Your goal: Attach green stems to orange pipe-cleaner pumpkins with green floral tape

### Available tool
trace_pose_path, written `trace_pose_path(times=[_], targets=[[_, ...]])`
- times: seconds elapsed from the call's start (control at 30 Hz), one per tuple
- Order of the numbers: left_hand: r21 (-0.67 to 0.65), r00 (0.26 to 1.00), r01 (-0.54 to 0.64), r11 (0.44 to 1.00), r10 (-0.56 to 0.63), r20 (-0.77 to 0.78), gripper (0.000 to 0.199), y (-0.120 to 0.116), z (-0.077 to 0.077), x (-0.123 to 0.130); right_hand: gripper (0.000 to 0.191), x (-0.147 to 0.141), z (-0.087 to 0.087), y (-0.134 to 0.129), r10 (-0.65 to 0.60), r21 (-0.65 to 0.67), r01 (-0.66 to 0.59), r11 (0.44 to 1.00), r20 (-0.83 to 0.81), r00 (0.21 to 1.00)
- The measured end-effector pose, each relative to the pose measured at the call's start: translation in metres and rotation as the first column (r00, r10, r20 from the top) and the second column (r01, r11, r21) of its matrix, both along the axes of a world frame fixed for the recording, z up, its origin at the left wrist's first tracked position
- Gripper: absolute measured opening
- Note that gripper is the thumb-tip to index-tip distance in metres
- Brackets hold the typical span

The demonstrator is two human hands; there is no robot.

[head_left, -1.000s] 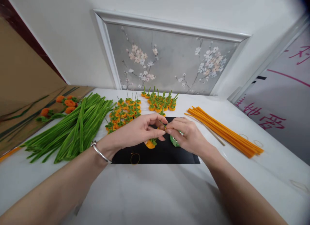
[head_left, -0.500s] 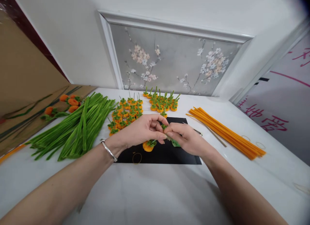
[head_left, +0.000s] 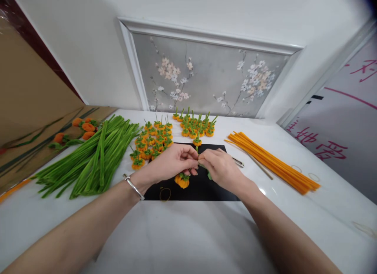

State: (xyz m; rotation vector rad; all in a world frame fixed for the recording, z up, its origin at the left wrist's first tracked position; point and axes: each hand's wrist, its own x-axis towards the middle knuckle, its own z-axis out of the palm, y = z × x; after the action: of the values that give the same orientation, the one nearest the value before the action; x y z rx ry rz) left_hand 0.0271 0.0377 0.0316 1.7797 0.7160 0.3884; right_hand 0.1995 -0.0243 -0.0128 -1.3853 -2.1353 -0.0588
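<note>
My left hand (head_left: 183, 160), with a silver bangle on its wrist, pinches over the black mat (head_left: 194, 192). Its fingertips meet those of my right hand (head_left: 216, 164), which is also closed in a pinch. A short bit of green pipe cleaner (head_left: 197, 149) sticks up between them; the rest is hidden by my fingers. Just below my left fingers, an orange pipe-cleaner pumpkin (head_left: 182, 181) with a green top lies on the mat. Under my right hand a green scrap (head_left: 209, 175) shows in part. Scissors (head_left: 238, 162) lie partly hidden beside that hand.
Green pipe cleaners (head_left: 100, 160) are heaped at left, orange ones (head_left: 273, 162) at right by a thin stick (head_left: 259, 164). Behind the mat stand several small pumpkins (head_left: 153, 138) and more with upright stems (head_left: 194, 124). A rubber band (head_left: 165, 194) lies on the mat's front left.
My fingertips remain together, and my right hand has turned and shifted slightly left, uncovering more of the scissors. The view has moved a little.
</note>
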Motion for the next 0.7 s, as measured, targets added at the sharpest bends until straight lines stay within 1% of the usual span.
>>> trace_pose_path(times=[0.07, 0.17, 0.23, 0.27, 0.3, 0.33, 0.37, 0.4, 0.47, 0.53, 0.6, 0.7], targets=[[0.039, 0.999, -0.031, 0.999, 0.031, -0.016, 0.009, 0.0, -0.002, 0.002, 0.026, -0.002, -0.004, 0.003, -0.053, 0.014, 0.052, 0.999, 0.04, 0.998], [0.092, 0.996, -0.064, 0.994, 0.069, -0.055, 0.009, 0.002, -0.005, 0.004, 0.021, 0.001, -0.006, 0.007, -0.129, 0.024, 0.129, 0.991, 0.038, 0.991], [0.04, 0.994, -0.104, 0.994, 0.106, -0.04, 0.009, 0.003, -0.006, 0.004, 0.018, 0.011, -0.003, 0.01, -0.196, 0.014, 0.196, 0.981, 0.001, 0.981], [-0.027, 0.991, -0.136, 0.99, 0.136, -0.007, 0.008, 0.003, -0.007, 0.002, 0.016, 0.018, -0.002, 0.011, -0.246, -0.005, 0.246, 0.969, -0.018, 0.969], [-0.114, 0.984, -0.171, 0.979, 0.176, 0.033, 0.008, 0.002, -0.008, 0.001, 0.015, 0.026, -0.001, 0.012, -0.319, -0.038, 0.317, 0.947, -0.034, 0.947], [-0.21, 0.972, -0.205, 0.956, 0.224, 0.07, 0.009, 0.001, -0.009, -0.001, 0.015, 0.035, 0.0, 0.013, -0.413, -0.079, 0.41, 0.909, -0.036, 0.91], [-0.303, 0.958, -0.232, 0.925, 0.271, 0.095, 0.01, 0.0, -0.01, -0.003, 0.018, 0.043, -0.001, 0.014, -0.519, -0.143, 0.515, 0.845, 0.009, 0.855], [-0.383, 0.944, -0.25, 0.889, 0.312, 0.109, 0.011, -0.001, -0.012, -0.004, 0.021, 0.051, -0.003, 0.014, -0.594, -0.228, 0.599, 0.768, 0.098, 0.798], [-0.498, 0.925, -0.266, 0.826, 0.364, 0.11, 0.011, -0.003, -0.014, -0.007, 0.023, 0.063, -0.009, 0.016, -0.626, -0.294, 0.646, 0.704, 0.172, 0.761], [-0.555, 0.915, -0.263, 0.789, 0.387, 0.116, 0.009, -0.005, -0.016, -0.008, 0.024, 0.069, -0.017, 0.017, -0.637, -0.334, 0.673, 0.66, 0.227, 0.737], [-0.579, 0.908, -0.256, 0.774, 0.398, 0.132, 0.009, -0.008, -0.015, -0.01, 0.023, 0.071, -0.024, 0.019, -0.638, -0.354, 0.69, 0.631, 0.267, 0.722], [-0.596, 0.903, -0.243, 0.765, 0.403, 0.149, 0.009, -0.011, -0.012, -0.014, 0.021, 0.071, -0.029, 0.02, -0.622, -0.362, 0.689, 0.628, 0.299, 0.724]])
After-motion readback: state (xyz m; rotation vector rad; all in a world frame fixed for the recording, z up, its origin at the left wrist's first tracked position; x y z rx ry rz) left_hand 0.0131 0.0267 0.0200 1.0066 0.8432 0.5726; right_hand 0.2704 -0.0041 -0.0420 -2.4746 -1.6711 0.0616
